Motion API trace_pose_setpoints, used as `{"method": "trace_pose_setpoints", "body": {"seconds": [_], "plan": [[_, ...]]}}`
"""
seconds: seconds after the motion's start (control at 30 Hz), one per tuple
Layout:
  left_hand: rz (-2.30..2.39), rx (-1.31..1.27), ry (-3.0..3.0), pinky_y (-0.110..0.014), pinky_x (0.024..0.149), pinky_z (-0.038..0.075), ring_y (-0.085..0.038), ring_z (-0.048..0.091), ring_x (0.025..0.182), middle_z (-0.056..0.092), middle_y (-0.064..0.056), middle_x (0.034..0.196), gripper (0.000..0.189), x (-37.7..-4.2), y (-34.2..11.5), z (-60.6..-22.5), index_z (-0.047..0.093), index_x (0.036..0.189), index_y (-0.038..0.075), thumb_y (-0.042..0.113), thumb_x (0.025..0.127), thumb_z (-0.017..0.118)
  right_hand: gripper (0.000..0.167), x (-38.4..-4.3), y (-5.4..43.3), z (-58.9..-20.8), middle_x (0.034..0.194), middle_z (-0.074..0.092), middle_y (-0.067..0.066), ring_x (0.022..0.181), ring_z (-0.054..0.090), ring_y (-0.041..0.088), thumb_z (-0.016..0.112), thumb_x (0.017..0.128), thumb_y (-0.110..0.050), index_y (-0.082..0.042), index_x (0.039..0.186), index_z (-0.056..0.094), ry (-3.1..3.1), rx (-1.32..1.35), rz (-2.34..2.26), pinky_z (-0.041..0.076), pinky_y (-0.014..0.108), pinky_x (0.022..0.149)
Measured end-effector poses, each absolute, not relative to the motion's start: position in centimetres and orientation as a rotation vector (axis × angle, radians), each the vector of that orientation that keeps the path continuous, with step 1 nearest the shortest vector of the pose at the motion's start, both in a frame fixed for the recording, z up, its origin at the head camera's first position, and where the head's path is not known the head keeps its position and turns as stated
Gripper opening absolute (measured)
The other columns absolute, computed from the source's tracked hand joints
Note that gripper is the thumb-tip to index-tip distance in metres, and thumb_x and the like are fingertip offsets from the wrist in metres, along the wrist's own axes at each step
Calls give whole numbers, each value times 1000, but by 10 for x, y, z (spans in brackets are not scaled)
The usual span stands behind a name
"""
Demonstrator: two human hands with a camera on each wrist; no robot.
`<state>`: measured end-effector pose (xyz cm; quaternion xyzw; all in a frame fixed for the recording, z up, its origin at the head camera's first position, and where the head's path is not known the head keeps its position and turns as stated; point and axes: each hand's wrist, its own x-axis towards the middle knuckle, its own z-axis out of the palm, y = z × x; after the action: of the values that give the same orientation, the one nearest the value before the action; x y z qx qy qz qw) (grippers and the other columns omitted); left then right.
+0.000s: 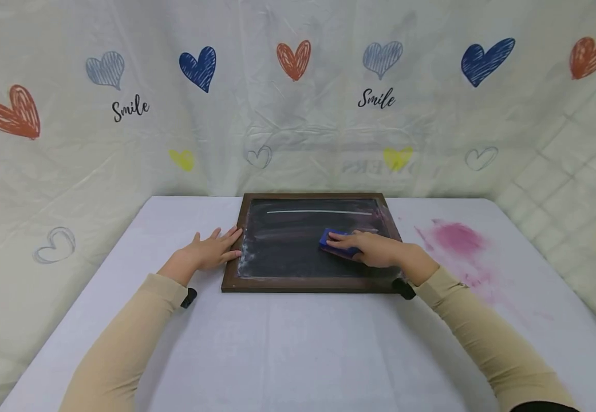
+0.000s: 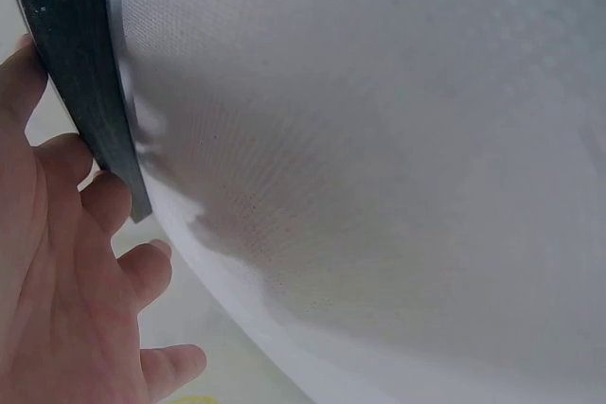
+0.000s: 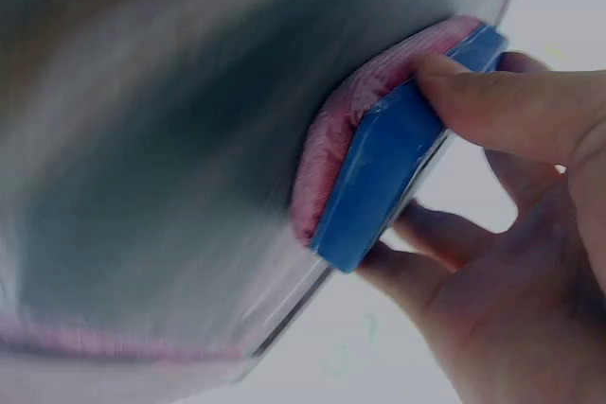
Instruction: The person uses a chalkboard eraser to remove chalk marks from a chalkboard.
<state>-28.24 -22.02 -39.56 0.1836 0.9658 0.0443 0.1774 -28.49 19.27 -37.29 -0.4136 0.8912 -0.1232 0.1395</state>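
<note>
A small chalkboard [image 1: 282,240] in a brown wooden frame lies on the white-covered table. One white chalk line [image 1: 319,212] runs across its upper part, above faint smears. My right hand [image 1: 377,247] grips a blue chalkboard eraser [image 1: 323,240] on the board's right half. In the right wrist view the pink-stained felt [image 3: 327,163] of the eraser faces the board, with the thumb along its blue back. My left hand [image 1: 210,250] rests at the frame's left side, fingers spread and fingertips on the frame edge [image 2: 85,63].
Pink chalk dust [image 1: 457,239] stains the tablecloth [image 1: 298,349] right of the board. A white curtain [image 1: 298,126] printed with hearts and "Smile" hangs behind the table and along both sides.
</note>
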Motion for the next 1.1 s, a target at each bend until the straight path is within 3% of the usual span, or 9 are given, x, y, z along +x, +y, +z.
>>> {"method": "trace_pose_setpoints", "body": {"seconds": [0.1, 0.17, 0.33, 0.43, 0.57, 0.63, 0.87, 1.0, 1.1], "plan": [[120, 522, 2734, -77, 112, 3, -44, 7, 154, 8, -11, 172, 74, -284, -222, -397, 9, 166, 12, 52, 110, 35, 71, -303, 198, -374, 163, 30, 23, 125, 52, 45, 62, 93, 15, -5, 157, 39, 2559, -1169, -401, 49, 43, 86], [108, 527, 2734, -77, 112, 4, -44, 8, 154, 8, -11, 171, 74, -285, -221, -398, 9, 166, 12, 52, 110, 35, 72, -314, 203, -375, 163, 29, 22, 129, 50, 46, 61, 92, 17, -3, 157, 39, 2542, -1148, -438, 46, 38, 80], [103, 527, 2742, -77, 112, 5, -44, 9, 154, 10, -12, 171, 73, -285, -219, -395, 10, 166, 11, 51, 110, 36, 72, -337, 213, -372, 161, 29, 25, 134, 47, 48, 62, 88, 20, 1, 154, 41, 2585, -1132, -445, 44, 38, 77], [115, 521, 2734, -77, 112, 5, -44, 8, 154, 9, -12, 171, 73, -286, -218, -395, 10, 166, 11, 50, 110, 37, 73, -348, 219, -371, 162, 27, 28, 115, 58, 43, 61, 87, 21, 1, 154, 41, 2624, -1087, -433, 42, 36, 70], [122, 514, 2728, -77, 112, 5, -45, 8, 154, 9, -13, 171, 73, -285, -218, -396, 10, 166, 11, 49, 110, 38, 74, -359, 226, -373, 163, 23, 27, 95, 57, 36, 58, 88, 21, -2, 156, 40, 2650, -1024, -439, 38, 33, 63], [114, 519, 2736, -77, 112, 5, -44, 9, 154, 10, -12, 171, 73, -285, -218, -397, 10, 166, 11, 50, 110, 37, 73, -363, 230, -375, 163, 24, 28, 98, 55, 35, 56, 87, 21, -1, 156, 40, 2672, -1009, -436, 37, 33, 63], [129, 516, 2736, -77, 112, 5, -45, 10, 154, 11, -13, 171, 73, -286, -218, -400, 11, 166, 11, 50, 110, 38, 74, -358, 231, -380, 163, 23, 27, 83, 54, 38, 54, 87, 22, -1, 156, 39, 2662, -1046, -385, 39, 39, 68], [107, 512, 2743, -77, 112, 5, -44, 9, 154, 10, -12, 171, 74, -287, -221, -402, 10, 166, 12, 51, 110, 38, 74, -343, 223, -379, 163, 24, 26, 103, 57, 49, 54, 87, 24, -1, 156, 40, 2628, -1119, -365, 42, 42, 73], [86, 507, 2748, -77, 112, 5, -43, 9, 154, 9, -10, 172, 74, -288, -222, -403, 9, 167, 14, 52, 110, 38, 74, -329, 215, -378, 163, 26, 25, 124, 47, 59, 54, 88, 23, -2, 156, 40, 2606, -1167, -334, 41, 37, 68]]}}
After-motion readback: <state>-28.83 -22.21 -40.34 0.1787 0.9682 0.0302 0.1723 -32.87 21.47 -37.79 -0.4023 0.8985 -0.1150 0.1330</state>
